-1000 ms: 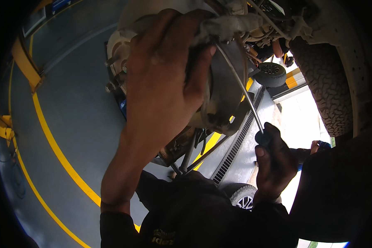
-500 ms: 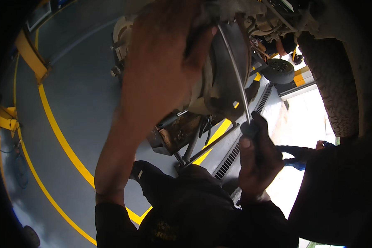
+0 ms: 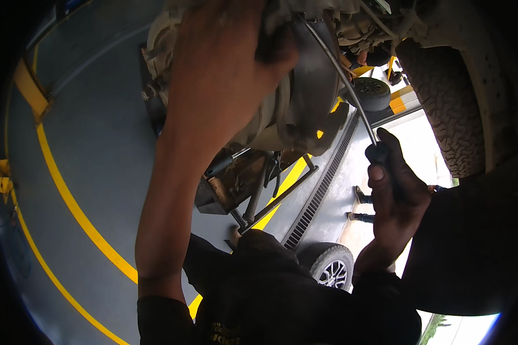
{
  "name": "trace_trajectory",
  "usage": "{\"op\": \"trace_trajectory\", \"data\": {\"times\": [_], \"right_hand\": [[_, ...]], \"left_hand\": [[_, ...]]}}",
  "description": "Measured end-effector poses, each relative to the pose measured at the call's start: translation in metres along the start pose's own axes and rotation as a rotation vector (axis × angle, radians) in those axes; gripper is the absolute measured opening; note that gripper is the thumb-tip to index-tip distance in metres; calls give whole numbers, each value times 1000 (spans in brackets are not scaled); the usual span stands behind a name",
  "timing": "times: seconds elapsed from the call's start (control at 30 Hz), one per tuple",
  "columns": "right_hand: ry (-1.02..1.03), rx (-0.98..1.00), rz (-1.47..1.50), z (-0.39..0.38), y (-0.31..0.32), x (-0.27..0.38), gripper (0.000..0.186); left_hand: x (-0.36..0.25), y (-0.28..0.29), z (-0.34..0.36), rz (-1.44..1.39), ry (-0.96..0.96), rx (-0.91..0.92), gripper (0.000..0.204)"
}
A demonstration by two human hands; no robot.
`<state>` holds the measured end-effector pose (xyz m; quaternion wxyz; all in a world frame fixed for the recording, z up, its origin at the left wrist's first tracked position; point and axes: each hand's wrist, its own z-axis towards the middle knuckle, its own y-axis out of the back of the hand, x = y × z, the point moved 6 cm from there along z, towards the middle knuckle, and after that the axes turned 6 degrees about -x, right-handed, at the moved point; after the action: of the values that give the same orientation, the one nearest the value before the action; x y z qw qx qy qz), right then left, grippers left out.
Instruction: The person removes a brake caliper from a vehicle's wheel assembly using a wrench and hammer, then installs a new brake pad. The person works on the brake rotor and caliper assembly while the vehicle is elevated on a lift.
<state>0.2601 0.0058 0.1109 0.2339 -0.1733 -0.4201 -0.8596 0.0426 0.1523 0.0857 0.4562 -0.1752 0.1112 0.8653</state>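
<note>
My right hand (image 3: 400, 190) is closed around the dark handle of a long-shafted screwdriver (image 3: 348, 86). Its metal shaft slants up and left to the top of a brake disc (image 3: 315, 92), where the tip's exact contact is hard to see. My left hand (image 3: 224, 63) reaches up over the brake and hub assembly (image 3: 256, 123), its thumb bent beside the disc. The left fingers curl in shadow near the upper edge, and what they grip is hidden.
Below the hub, a metal tray (image 3: 213, 198) holds tools, among them one with a dark handle (image 3: 220, 165). A tyre (image 3: 446, 109) hangs at right. Loose wheels (image 3: 334, 267) stand on the floor beyond a drain grate (image 3: 322, 198). Yellow lift arms (image 3: 31, 92) are at left; another person's feet (image 3: 360, 217) show.
My right hand has swung right and slightly up with the screwdriver handle, so the shaft leans more. My left hand stays at the hub. The view has shifted, bringing a loose wheel into sight below.
</note>
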Motion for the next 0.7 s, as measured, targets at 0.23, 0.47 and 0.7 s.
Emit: {"op": "trace_trajectory", "data": {"times": [0.23, 0.47, 0.7], "right_hand": [[82, -33, 31, 7, 6, -3, 27], [88, -17, 7, 13, 9, -4, 33], [143, -18, -16, 15, 9, -6, 38]], "left_hand": [[0, 0, 6, -96, 60, 64, 49], [0, 3, 11, -112, 14, 78, 47], [1, 1, 12, -140, 53, 113, 48]]}}
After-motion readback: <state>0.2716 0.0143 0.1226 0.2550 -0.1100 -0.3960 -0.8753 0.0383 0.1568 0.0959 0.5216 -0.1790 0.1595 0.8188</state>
